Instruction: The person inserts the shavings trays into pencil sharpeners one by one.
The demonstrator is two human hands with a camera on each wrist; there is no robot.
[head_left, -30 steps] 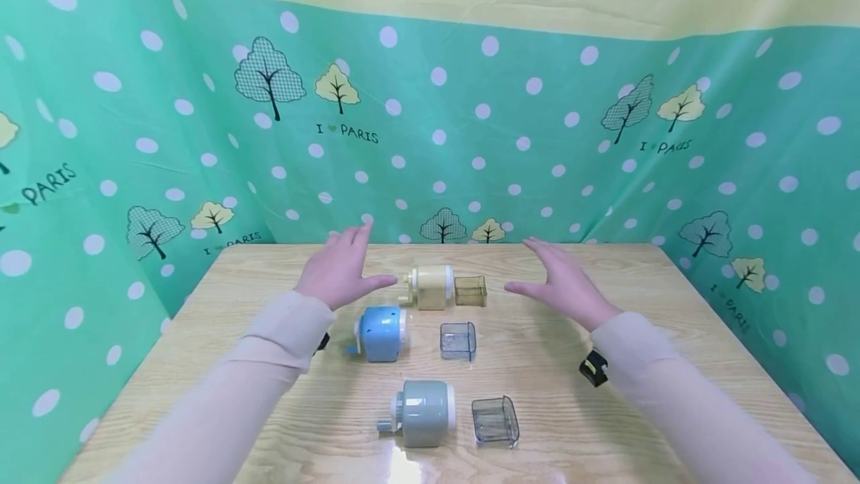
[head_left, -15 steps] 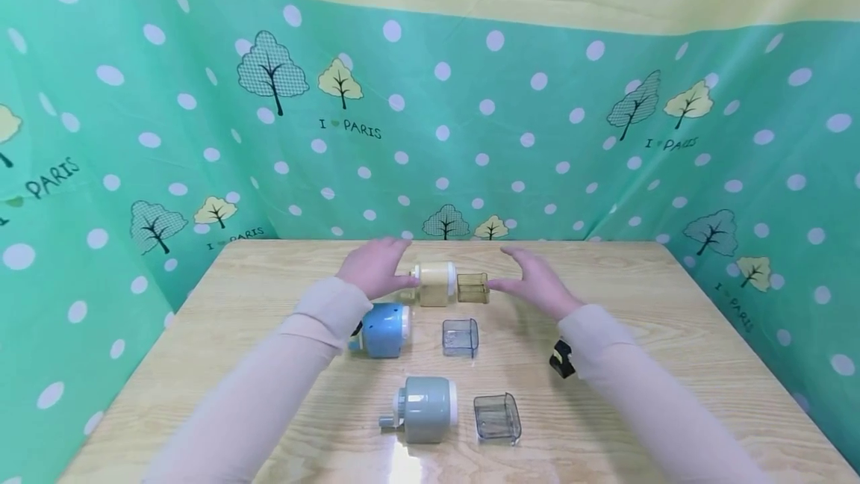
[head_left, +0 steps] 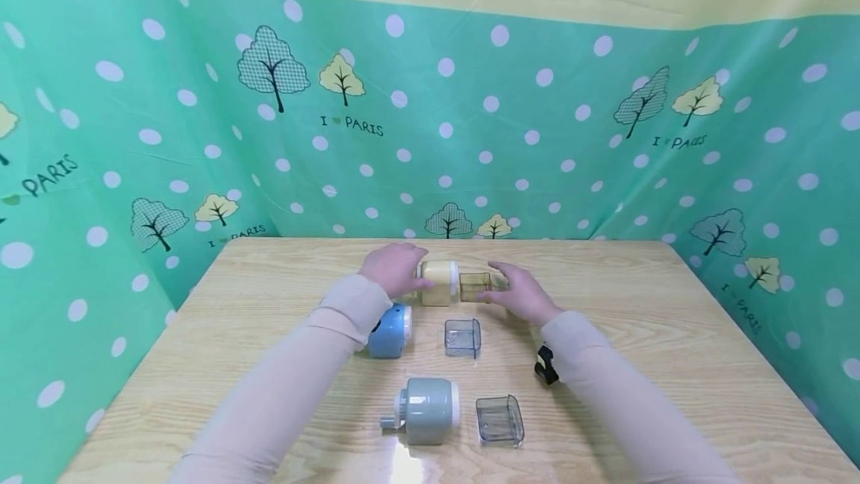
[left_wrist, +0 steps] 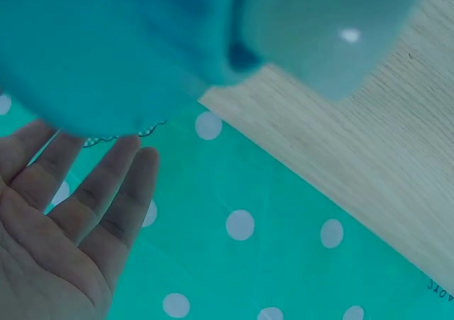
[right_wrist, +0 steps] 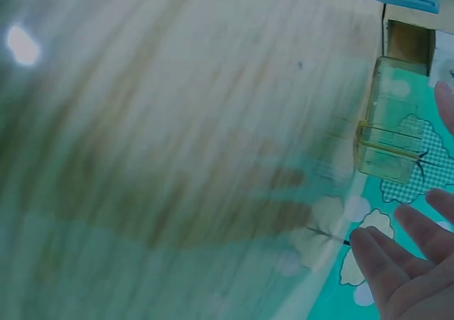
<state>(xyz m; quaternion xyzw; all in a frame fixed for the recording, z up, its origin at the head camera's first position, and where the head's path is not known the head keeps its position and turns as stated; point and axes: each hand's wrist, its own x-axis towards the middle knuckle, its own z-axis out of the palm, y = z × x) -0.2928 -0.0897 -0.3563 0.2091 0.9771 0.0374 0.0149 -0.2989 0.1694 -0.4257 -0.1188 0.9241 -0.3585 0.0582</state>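
At the back of the table lies a cream-yellow crank pencil sharpener (head_left: pixel 440 284). My left hand (head_left: pixel 396 270) is at its crank end, thumb near the body; the crank is mostly hidden. In the left wrist view those fingers (left_wrist: pixel 117 199) look straight, with the blue pencil sharpener (left_wrist: pixel 106 50) looming close to the camera. To the right of the cream sharpener is its see-through amber shavings drawer (head_left: pixel 475 287). Around the drawer's right end my right hand (head_left: pixel 522 294) spreads thumb and fingers. The right wrist view shows a gap between the fingers (right_wrist: pixel 383 263) and the amber drawer (right_wrist: pixel 386 132).
Nearer lie the clear blue drawer (head_left: pixel 461 337) and, at the front, a grey-blue sharpener (head_left: pixel 430 411) with a clear grey drawer (head_left: pixel 499 421). My left forearm passes over the blue sharpener's left side. A green dotted curtain (head_left: pixel 443 133) stands behind the wooden table (head_left: pixel 605 267).
Both hands have moved inward, the left rightward to the cream sharpener, the right leftward to the amber drawer. The sharpeners and drawers stay put on the table.
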